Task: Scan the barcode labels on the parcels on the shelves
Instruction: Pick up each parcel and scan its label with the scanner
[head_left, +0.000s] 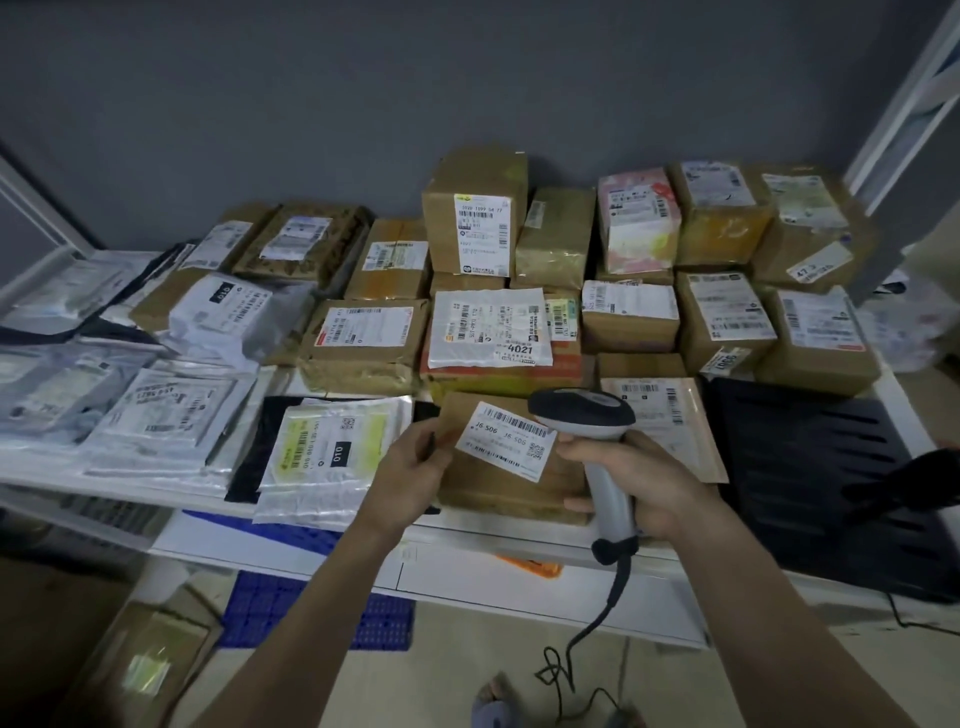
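While the scanner (592, 421) hovers, the label (506, 440) reads "16 506" (upside down).

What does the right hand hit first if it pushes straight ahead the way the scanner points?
Likely the white barcode label on the brown parcel: the right hand holds the scanner with its head over it. Depth is unclear.

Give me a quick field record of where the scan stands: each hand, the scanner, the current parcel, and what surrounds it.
left hand: holds the left edge of the brown parcel
right hand: wrapped round the scanner handle
scanner: head over the white label, cord hanging toward the floor
current parcel: at the front edge of the white shelf, label facing up
surroundings: stacked boxes behind, plastic mailers to the left, black tray to the right
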